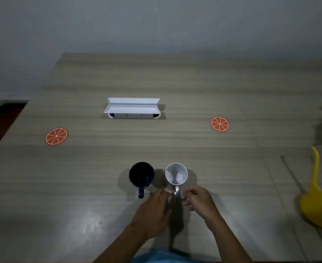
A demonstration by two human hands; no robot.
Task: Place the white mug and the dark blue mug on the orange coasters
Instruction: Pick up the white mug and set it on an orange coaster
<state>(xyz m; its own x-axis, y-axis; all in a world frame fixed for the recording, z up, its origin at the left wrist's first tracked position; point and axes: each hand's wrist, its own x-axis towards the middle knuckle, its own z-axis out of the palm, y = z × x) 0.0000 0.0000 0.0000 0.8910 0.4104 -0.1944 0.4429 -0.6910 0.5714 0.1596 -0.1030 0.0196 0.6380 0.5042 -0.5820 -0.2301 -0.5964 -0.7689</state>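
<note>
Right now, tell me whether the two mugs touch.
Apart. The head view shows bare table between the dark blue mug and the white mug.

Bare forearms, blue garment [162, 256] below

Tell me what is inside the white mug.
The white mug looks empty: only its pale inner wall and bottom show, with light reflections. Nothing covers its opening.

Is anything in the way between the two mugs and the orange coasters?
Nothing visible. Bare table lies between the dark blue mug and the left coaster, and between the white mug and the right coaster. The white box sits farther back, between the coasters.
</note>
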